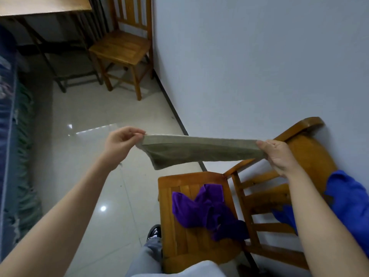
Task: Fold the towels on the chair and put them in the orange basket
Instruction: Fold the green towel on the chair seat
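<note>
1. A pale wall (pixel 259 66) fills the right side of the view, meeting a glossy light tiled floor (pixel 83 156) along a dark skirting line.
2. A wooden chair (pixel 179 246) stands close to the person, its slatted back against the wall. A second wooden chair (pixel 121 48) stands farther off beside a table (pixel 44 5) at the upper left.
3. The grey-green towel (pixel 199 151) is held in the air above the front of the near chair's seat, stretched nearly level between the two hands. It looks folded over on itself: a lighter band runs along the top edge, a darker layer hangs beneath, and the lower left corner droops lowest. The cloth is taut along the top.
4. A purple towel (pixel 209 210) lies crumpled on the near chair's seat, bunched and unfolded, directly below the held towel and apart from it.
5. A blue towel (pixel 347 198) hangs over the chair back at the right, partly hidden behind the right forearm.
6. The left hand (pixel 121 142) reaches forward on a bare, outstretched arm, thumb and fingertips pinching the towel's left end.
7. The right hand (pixel 279 156) is turned back-up, its fingers curled round and gripping the towel's right end.
8. A dark shoe (pixel 153 232) and a grey trouser leg show near the seat's front edge.
</note>
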`<state>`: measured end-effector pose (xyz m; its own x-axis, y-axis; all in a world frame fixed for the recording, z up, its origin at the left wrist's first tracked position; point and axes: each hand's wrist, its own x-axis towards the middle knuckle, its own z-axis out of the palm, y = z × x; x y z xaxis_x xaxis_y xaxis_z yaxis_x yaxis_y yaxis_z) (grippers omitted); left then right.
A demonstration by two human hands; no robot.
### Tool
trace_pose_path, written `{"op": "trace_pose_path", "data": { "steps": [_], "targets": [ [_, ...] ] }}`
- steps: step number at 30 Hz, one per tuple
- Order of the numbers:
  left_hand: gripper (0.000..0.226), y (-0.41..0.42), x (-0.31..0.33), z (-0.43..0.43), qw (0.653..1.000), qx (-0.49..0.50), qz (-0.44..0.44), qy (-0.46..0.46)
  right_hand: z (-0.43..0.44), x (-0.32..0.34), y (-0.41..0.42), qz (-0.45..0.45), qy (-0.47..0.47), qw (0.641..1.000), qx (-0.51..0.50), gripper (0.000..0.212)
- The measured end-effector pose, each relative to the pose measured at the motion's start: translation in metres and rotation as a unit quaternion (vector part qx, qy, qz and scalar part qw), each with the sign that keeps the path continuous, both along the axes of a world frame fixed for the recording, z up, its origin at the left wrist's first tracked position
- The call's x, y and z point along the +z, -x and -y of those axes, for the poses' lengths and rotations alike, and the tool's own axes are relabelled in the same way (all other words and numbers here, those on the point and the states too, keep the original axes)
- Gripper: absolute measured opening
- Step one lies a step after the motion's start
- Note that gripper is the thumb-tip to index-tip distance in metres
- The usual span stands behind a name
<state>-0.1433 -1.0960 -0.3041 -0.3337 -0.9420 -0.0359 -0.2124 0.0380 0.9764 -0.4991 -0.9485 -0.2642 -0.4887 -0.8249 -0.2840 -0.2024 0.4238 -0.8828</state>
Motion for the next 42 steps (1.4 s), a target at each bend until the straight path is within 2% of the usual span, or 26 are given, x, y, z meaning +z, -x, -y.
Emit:
{"op": "trace_pose_path", "data": {
  "steps": [1, 3, 4, 7, 9, 11, 12, 16, 20, 23, 26, 30, 35, 40, 42],
  "targets": [
    [0.018, 0.0, -0.009, -0.009, 0.998, 0.007, -0.039, -0.056, -0.009, -0.011, 0.0, 0.033, -0.01, 0.999, -0.022, 0.073],
    [0.013, -0.002, -0.034, -0.03, 0.987, 0.012, -0.069, -0.142, -0.028, -0.036, -0.005, 0.077, -0.041, 0.995, -0.041, 0.075],
    [0.012, -0.004, -0.049, -0.041, 0.983, 0.02, -0.065, -0.171, -0.038, -0.046, -0.01, 0.083, -0.064, 0.993, -0.047, 0.074],
    [0.017, -0.013, -0.095, -0.076, 0.969, 0.051, -0.015, -0.24, -0.074, -0.084, -0.019, 0.061, -0.139, 0.987, -0.045, 0.093],
    [0.016, -0.016, -0.121, -0.099, 0.96, 0.042, 0.03, -0.275, -0.097, -0.108, -0.024, 0.065, -0.191, 0.979, -0.041, 0.082],
    [0.01, -0.017, -0.141, -0.119, 0.95, 0.029, 0.072, -0.302, -0.114, -0.126, -0.036, 0.078, -0.243, 0.966, -0.042, 0.047],
    [0.007, -0.017, -0.15, -0.127, 0.946, 0.025, 0.091, -0.311, -0.122, -0.139, -0.039, 0.083, -0.264, 0.96, -0.046, 0.037],
    [0.006, -0.014, -0.178, -0.146, 0.927, 0.013, 0.144, -0.345, -0.142, -0.185, -0.044, 0.08, -0.307, 0.945, -0.083, 0.038],
    [0.01, -0.014, -0.199, -0.152, 0.918, 0.037, 0.169, -0.357, -0.142, -0.216, -0.043, 0.068, -0.319, 0.939, -0.11, 0.05],
    [0.007, -0.01, -0.213, -0.151, 0.916, 0.057, 0.18, -0.353, -0.134, -0.236, -0.043, 0.065, -0.329, 0.935, -0.11, 0.037],
    [0.007, 0.002, -0.225, -0.143, 0.923, 0.08, 0.184, -0.329, -0.123, -0.262, -0.04, 0.042, -0.317, 0.937, -0.142, 0.042],
    [0.008, 0.024, -0.242, -0.122, 0.937, 0.086, 0.189, -0.281, -0.108, -0.286, -0.037, -0.047, -0.286, 0.94, -0.177, 0.037],
    [0.011, 0.045, -0.271, -0.093, 0.945, 0.065, 0.235, -0.217, -0.091, -0.31, -0.035, -0.186, -0.28, 0.925, -0.178, 0.045],
    [0.019, 0.057, -0.308, -0.081, 0.933, 0.08, 0.279, -0.212, -0.077, -0.345, -0.032, -0.167, -0.295, 0.924, -0.174, 0.032],
    [0.031, 0.057, -0.326, -0.084, 0.918, 0.065, 0.314, -0.233, -0.074, -0.359, -0.03, -0.125, -0.317, 0.926, -0.164, 0.037]
  ]
}}
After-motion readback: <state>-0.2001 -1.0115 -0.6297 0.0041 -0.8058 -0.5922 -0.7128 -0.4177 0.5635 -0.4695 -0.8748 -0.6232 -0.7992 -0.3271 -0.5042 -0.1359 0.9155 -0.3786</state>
